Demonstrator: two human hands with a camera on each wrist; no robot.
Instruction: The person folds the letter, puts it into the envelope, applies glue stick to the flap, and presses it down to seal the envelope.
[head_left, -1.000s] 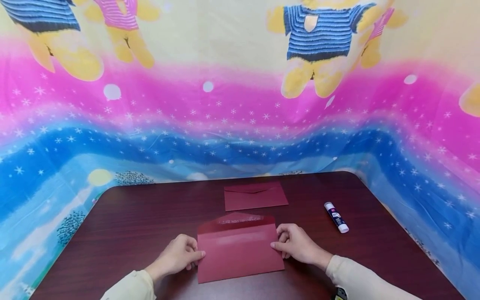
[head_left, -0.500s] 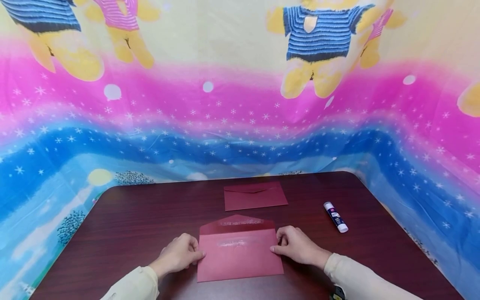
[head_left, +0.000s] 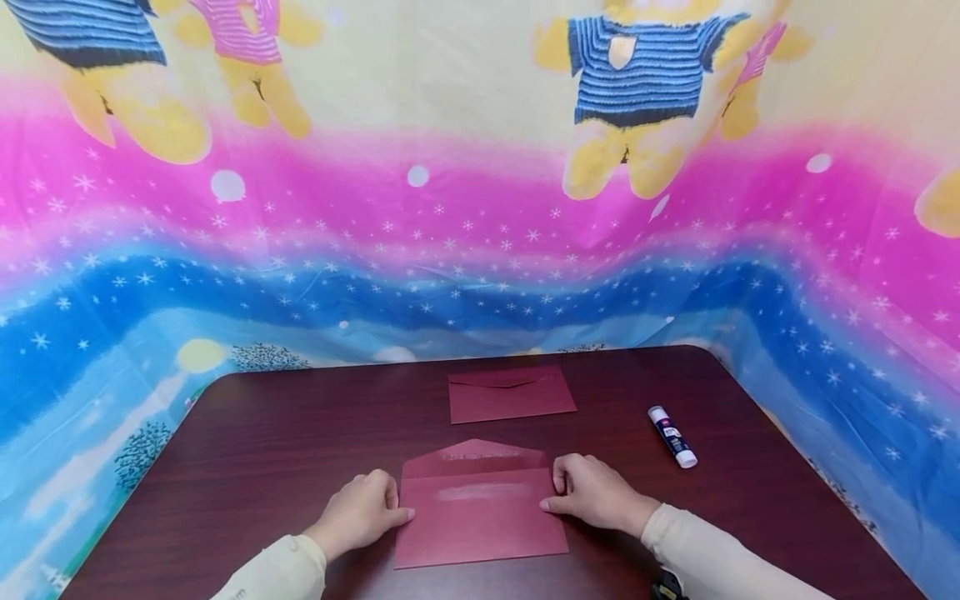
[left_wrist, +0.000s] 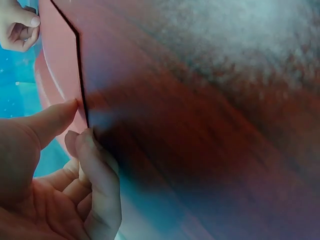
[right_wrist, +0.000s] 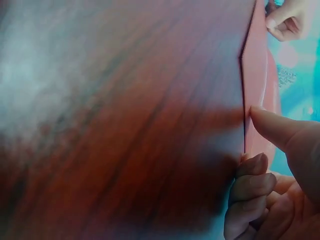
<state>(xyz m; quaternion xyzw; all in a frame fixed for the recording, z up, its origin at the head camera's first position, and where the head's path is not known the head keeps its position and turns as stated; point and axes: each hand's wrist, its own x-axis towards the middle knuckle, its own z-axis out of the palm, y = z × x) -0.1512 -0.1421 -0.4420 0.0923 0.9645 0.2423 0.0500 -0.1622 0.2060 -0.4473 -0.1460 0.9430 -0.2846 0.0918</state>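
Both sides taken! The left hand (head_left: 358,512) and right hand (head_left: 598,494) pinched the open-flapped, dark-red paper envelope (head_left: 480,527) by the dark wood counter's (head_left: 322,425) near side. Light, bendy, easily creased, it seemed; side edges looked safest. Only the head view caught the navy-and-white glue stick (head_left: 672,437).

Relative to one second earlier, the held maroon envelope (head_left: 480,525) has its upper edge lower; its raised flap (head_left: 480,460) appears paler, its tip farther from the rear envelope (head_left: 512,402).
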